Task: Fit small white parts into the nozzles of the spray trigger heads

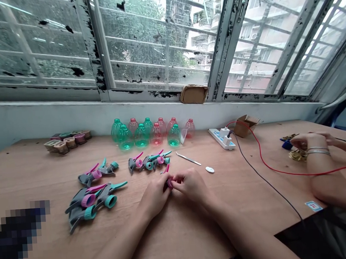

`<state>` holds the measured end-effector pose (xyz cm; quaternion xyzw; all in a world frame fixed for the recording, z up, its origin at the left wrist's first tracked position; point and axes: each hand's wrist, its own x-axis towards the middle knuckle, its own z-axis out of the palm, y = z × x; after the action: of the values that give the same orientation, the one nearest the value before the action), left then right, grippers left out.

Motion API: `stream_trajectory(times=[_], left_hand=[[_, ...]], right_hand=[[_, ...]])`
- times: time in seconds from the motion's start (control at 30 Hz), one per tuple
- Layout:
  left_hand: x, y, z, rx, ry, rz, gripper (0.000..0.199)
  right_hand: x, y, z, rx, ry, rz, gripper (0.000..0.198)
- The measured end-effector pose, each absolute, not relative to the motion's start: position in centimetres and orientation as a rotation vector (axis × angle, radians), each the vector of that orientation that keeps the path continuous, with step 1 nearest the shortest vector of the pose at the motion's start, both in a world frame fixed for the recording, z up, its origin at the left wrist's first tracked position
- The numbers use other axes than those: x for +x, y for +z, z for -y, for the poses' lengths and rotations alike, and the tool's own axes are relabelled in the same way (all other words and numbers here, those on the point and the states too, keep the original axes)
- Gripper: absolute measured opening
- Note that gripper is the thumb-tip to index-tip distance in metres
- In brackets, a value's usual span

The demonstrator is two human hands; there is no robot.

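Both hands meet over the middle of the table around a spray trigger head (169,183) with a pink collar; its pink lever sticks up above the fingers and most of its body is hidden. My left hand (158,195) is closed around it from the left. From the right, my right hand (191,185) pinches at the collar. Just beyond the hands lies a group of grey spray heads (148,162) with pink and teal parts. More spray heads (91,203) lie to the left. Tweezers (189,158) and a white oval piece (210,170) rest beyond my right hand.
Several green and red clear bottles (141,136) stand by the wall, left of a white power strip (222,138) with red and black cables. Small containers (68,141) sit back left. At right, another person's arms (321,159) rest near gold and blue items (297,154).
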<state>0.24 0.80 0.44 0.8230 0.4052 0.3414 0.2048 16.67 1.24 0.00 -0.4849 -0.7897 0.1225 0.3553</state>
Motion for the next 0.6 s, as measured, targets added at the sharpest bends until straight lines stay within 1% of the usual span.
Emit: stream_trajectory(times=[0.1, 0.17, 0.23, 0.37, 0.4, 0.43, 0.5, 0.53, 0.57, 0.6], left_hand=[[0.1, 0.4, -0.8, 2.263, 0.959, -1.147, 0.017], [0.0, 0.4, -0.8, 2.224, 0.953, -1.169, 0.015], [-0.1, 0.4, -0.8, 2.183, 0.94, -1.182, 0.014], [-0.2, 0.5, -0.8, 2.156, 0.924, -1.17, 0.013], [-0.2, 0.6, -0.8, 2.166, 0.922, -1.175, 0.014], [-0.3, 0.6, -0.8, 2.182, 0.916, -1.185, 0.015], [-0.4, 0.7, -1.0, 2.214, 0.894, -1.218, 0.018], [-0.5, 0.6, -1.1, 2.225, 0.879, -1.23, 0.02], [-0.6, 0.6, -1.2, 2.23, 0.867, -1.235, 0.021], [-0.7, 0.5, -1.2, 2.234, 0.859, -1.237, 0.023]], right_hand=[[16.8, 0.0, -1.5, -1.157, 0.316, 2.03, 0.017], [18.1, 0.3, -2.3, -1.172, 0.268, 1.944, 0.023], [20.6, 0.8, -3.3, -1.32, 0.169, 1.843, 0.03], [27.8, 1.2, -5.2, -1.774, 0.133, 1.772, 0.026], [29.4, 1.1, -5.5, -1.877, 0.162, 1.719, 0.03], [30.8, 0.9, -5.6, -1.94, 0.235, 1.692, 0.04], [32.4, 0.3, -5.8, -1.982, 0.438, 1.668, 0.066], [32.7, 0.0, -5.8, -1.979, 0.519, 1.682, 0.072], [32.8, -0.2, -5.9, -1.976, 0.57, 1.714, 0.071], [32.7, -0.4, -6.0, -1.98, 0.59, 1.742, 0.063]])
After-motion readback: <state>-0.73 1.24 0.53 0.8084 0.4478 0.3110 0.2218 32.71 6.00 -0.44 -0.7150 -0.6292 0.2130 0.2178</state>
